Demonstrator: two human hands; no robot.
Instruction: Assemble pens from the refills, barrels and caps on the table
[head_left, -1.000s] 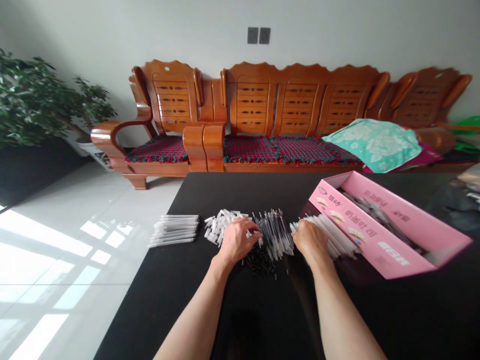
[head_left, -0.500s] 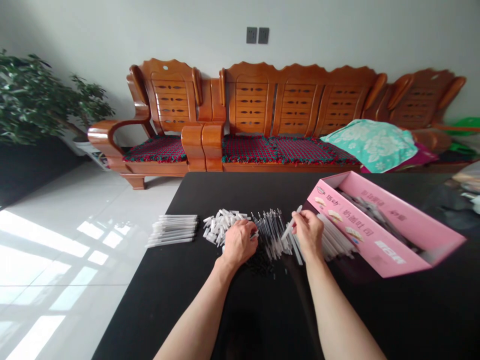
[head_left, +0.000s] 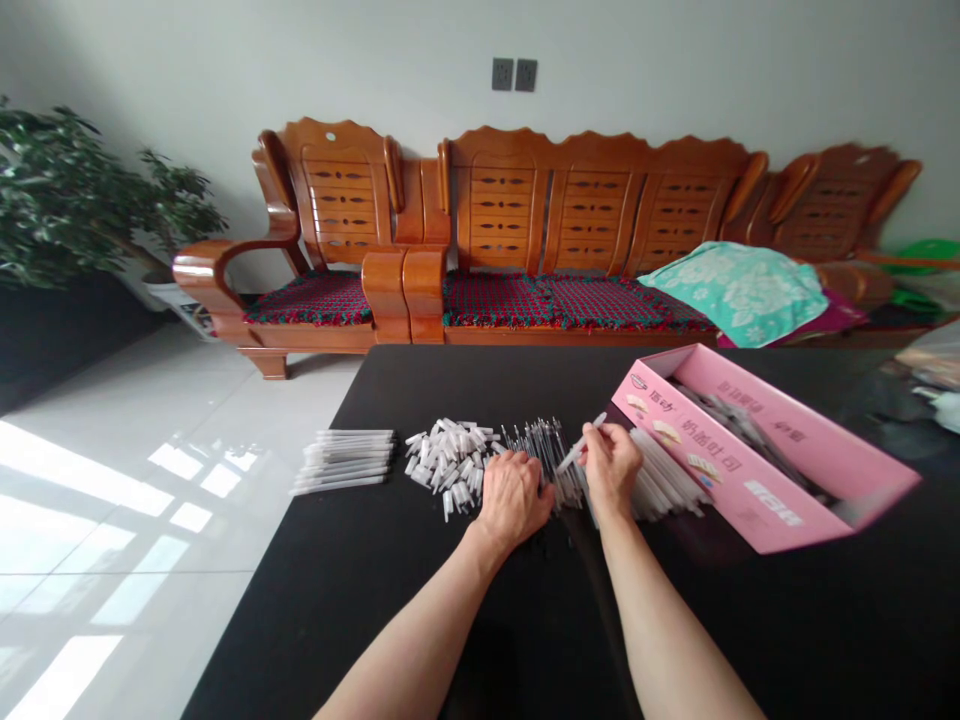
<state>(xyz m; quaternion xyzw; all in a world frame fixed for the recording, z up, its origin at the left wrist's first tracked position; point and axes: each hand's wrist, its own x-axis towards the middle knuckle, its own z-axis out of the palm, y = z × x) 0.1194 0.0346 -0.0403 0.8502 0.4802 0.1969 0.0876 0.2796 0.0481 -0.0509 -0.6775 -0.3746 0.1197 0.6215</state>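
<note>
My right hand [head_left: 611,468] pinches a slim clear pen barrel [head_left: 581,441], which points up and to the left. My left hand [head_left: 514,497] lies palm down at the near edge of a bundle of thin pen refills [head_left: 546,450], and its fingers are hidden among them. To its left is a heap of small white pen parts [head_left: 450,465]. Loose clear barrels [head_left: 664,480] lie beside my right hand. A neat row of barrels [head_left: 345,462] sits farther left.
All this lies on a black table [head_left: 450,390]. A pink cardboard box [head_left: 739,480] at the right holds dark-looking pens. Behind the table stands a wooden sofa [head_left: 570,240] with a teal cloth [head_left: 739,290]. A potted plant [head_left: 75,190] stands at the left.
My left hand has slid right from the white parts onto the refills, covering the small black pieces. My right hand still pinches the barrel, a little lower.
</note>
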